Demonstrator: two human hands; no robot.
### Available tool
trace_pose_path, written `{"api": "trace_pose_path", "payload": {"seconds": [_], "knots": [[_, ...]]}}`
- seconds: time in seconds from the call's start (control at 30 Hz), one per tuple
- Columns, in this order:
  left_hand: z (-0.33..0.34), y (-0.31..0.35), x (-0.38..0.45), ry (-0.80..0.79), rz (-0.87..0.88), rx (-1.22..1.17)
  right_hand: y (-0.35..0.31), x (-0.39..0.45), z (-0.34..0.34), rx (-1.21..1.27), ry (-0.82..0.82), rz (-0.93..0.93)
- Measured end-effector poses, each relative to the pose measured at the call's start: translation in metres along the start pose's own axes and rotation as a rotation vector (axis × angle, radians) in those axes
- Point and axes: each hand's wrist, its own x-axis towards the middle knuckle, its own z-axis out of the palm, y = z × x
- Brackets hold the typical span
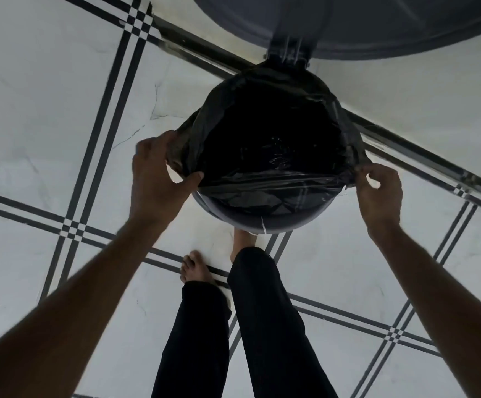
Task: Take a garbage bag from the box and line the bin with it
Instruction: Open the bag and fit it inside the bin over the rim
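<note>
While the lid [348, 21] of the bin [265, 218] stands swung up at the far side on its hinge [288, 53], both hands work the mouth of the black garbage bag [265, 182] over the rim. Judging by a bare foot [242, 239] tucked right against the bin's near base, the pedal may be pressed to keep that lid raised, though the pedal itself is hidden.

The left hand [158, 173] grips the bag's edge at the left side of the rim, thumb hooked on the inner side and fingers curled over the outside, bunching the film there. The right hand [378, 191] pinches the edge at the right side of the rim between thumb and curled fingers. Held at opposite sides like this, the two hands keep the opening stretched wide, and a taut band of plastic runs across the near part of the mouth between them.

Around the far and side parts of the rim the bag is already folded outward. Along the near edge, a curve of the bin's dark wall still shows below the band, so the fold looks unfinished there; pulling that section down over the near rim seems the step in hand.

Inside, the bag hangs down into the bin as a dark hollow with a few crinkled glints low down; nothing else can be made out in it. No box shows here. Underfoot lies a pale tiled floor [47, 110] with dark striped lines, and the other foot [196, 268] stands a little back from the bin.
</note>
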Motion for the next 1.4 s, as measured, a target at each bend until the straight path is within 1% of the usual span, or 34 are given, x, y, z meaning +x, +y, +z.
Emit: {"api": "trace_pose_path", "payload": {"seconds": [0.07, 0.1, 0.17, 0.23, 0.27, 0.33, 0.4, 0.47, 0.53, 0.67, 0.73, 0.83, 0.87, 0.9, 0.93, 1.0, 1.07, 1.1, 1.13, 1.17, 1.23, 1.33, 1.4], "knots": [[0.002, 0.009, -0.015, 0.121, -0.075, 0.029, 0.009, -0.010, -0.002, 0.037, -0.029, 0.020], [0.004, 0.013, -0.020, 0.127, -0.160, 0.044, 0.012, -0.015, -0.003, 0.073, -0.067, 0.040], [0.010, 0.018, -0.029, 0.032, -0.369, -0.011, 0.014, -0.026, -0.005, 0.200, -0.139, 0.123], [0.018, 0.018, -0.034, -0.082, -0.532, -0.220, 0.011, -0.036, -0.005, 0.336, -0.197, 0.221], [0.020, 0.017, -0.038, -0.106, -0.591, -0.311, 0.009, -0.040, -0.005, 0.394, -0.228, 0.269], [0.022, 0.015, -0.042, -0.097, -0.647, -0.418, 0.005, -0.042, -0.004, 0.478, -0.309, 0.355], [0.021, 0.014, -0.045, -0.092, -0.661, -0.514, 0.002, -0.041, -0.002, 0.525, -0.357, 0.400], [0.019, 0.013, -0.047, -0.089, -0.681, -0.599, 0.000, -0.040, -0.001, 0.556, -0.322, 0.422], [0.020, 0.013, -0.051, -0.067, -0.715, -0.650, -0.001, -0.040, -0.001, 0.640, -0.275, 0.421], [0.023, 0.016, -0.056, -0.019, -0.818, -0.839, -0.002, -0.045, -0.004, 0.704, -0.274, 0.384], [0.025, 0.015, -0.056, -0.035, -0.867, -0.926, 0.002, -0.047, -0.006, 0.702, -0.237, 0.412], [0.029, 0.015, -0.055, -0.081, -0.953, -1.030, 0.012, -0.050, -0.004, 0.712, -0.185, 0.509], [0.031, 0.016, -0.054, -0.113, -0.963, -1.014, 0.017, -0.050, -0.002, 0.705, -0.201, 0.531], [0.033, 0.015, -0.054, -0.150, -0.947, -0.949, 0.022, -0.052, -0.001, 0.689, -0.235, 0.536], [0.036, 0.013, -0.055, -0.185, -0.910, -0.835, 0.027, -0.054, 0.000, 0.663, -0.280, 0.530], [0.039, 0.008, -0.059, -0.236, -0.769, -0.489, 0.035, -0.058, 0.003, 0.610, -0.336, 0.522], [0.042, 0.000, -0.061, -0.266, -0.572, -0.080, 0.042, -0.061, 0.009, 0.546, -0.312, 0.531], [0.042, -0.001, -0.062, -0.270, -0.488, 0.075, 0.045, -0.061, 0.013, 0.506, -0.289, 0.528], [0.041, -0.002, -0.063, -0.267, -0.435, 0.169, 0.046, -0.061, 0.018, 0.469, -0.273, 0.521], [0.041, -0.003, -0.064, -0.258, -0.416, 0.202, 0.049, -0.060, 0.022, 0.445, -0.268, 0.506], [0.040, -0.004, -0.061, -0.242, -0.454, 0.176, 0.051, -0.057, 0.030, 0.394, -0.290, 0.455], [0.039, -0.005, -0.053, -0.261, -0.631, -0.007, 0.050, -0.050, 0.038, 0.382, -0.373, 0.431], [0.037, -0.006, -0.046, -0.261, -0.764, -0.183, 0.046, -0.046, 0.041, 0.475, -0.442, 0.434]]}}
